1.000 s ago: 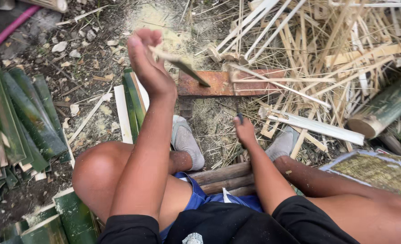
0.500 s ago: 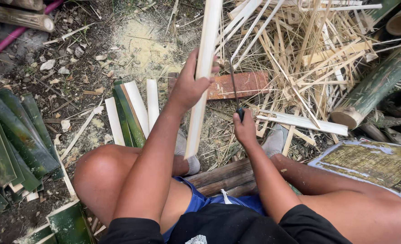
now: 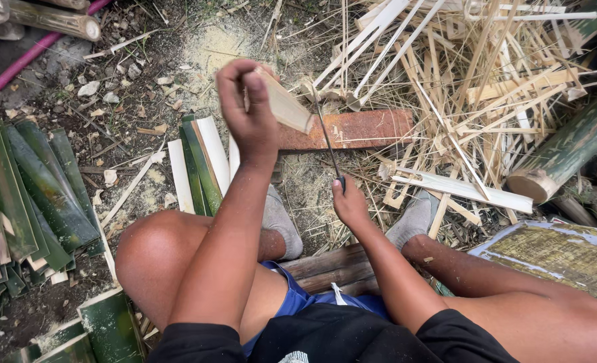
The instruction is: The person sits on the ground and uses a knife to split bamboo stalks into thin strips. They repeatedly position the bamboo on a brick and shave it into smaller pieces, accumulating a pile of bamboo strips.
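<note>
Hands closed: left grip point(image 3: 248, 111) holds bamboo strip point(image 3: 285, 107), right grip point(image 3: 349, 202) seemingly a blade point(image 3: 327, 144), beside splints point(image 3: 487, 81)

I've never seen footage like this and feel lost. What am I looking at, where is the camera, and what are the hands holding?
The camera sits on a person's head and looks down at their own arms and knees; they sit low over bare ground. The left hand is raised and grips a pale split bamboo piece. The right hand holds the handle of a long thin blade, which points away from the body towards that piece. Beyond it lies a rusty flat slab. To the left of the knees lie green bamboo slats; at upper right is a heap of thin pale bamboo strips. The feet wear grey socks.
</note>
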